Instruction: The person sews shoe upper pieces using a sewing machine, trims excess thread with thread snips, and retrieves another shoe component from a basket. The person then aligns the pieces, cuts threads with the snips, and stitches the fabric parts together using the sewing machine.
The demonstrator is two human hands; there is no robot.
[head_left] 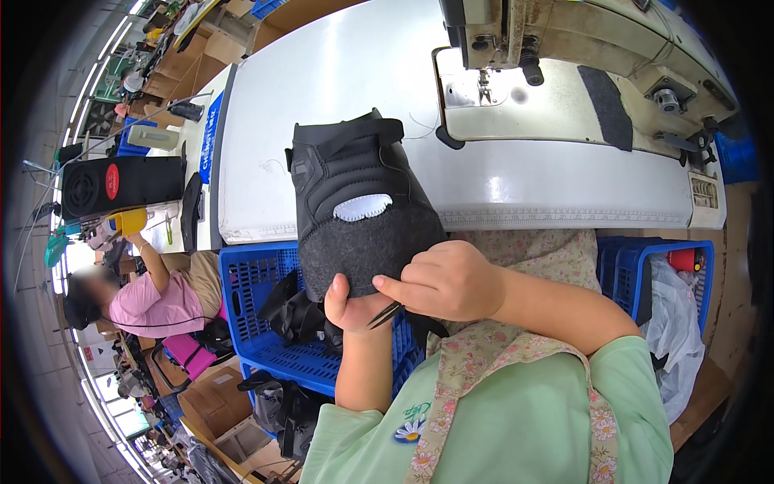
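Note:
A black padded piece that looks like a shoe upper [355,173] lies partly on the white table and reaches over its front edge toward me. Dark grey felt covers its near end, and a stitched-edged white patch [363,207] shows above the felt. At the near edge, my left hand [353,308] grips the felt end, thumb on top. My right hand [451,281] is curled, its index fingertip at that same edge beside the left thumb. Between the hands, a slim dark pointed tool [385,315], perhaps snips or tweezers, sticks out below the right fist.
A sewing machine [601,36] stands at the back right, a dark felt strip [606,109] on its bed. Blue crates [278,363] [657,246] flank my lap; the left one holds black pieces. A person in pink [157,306] sits at the left near a black machine [121,187].

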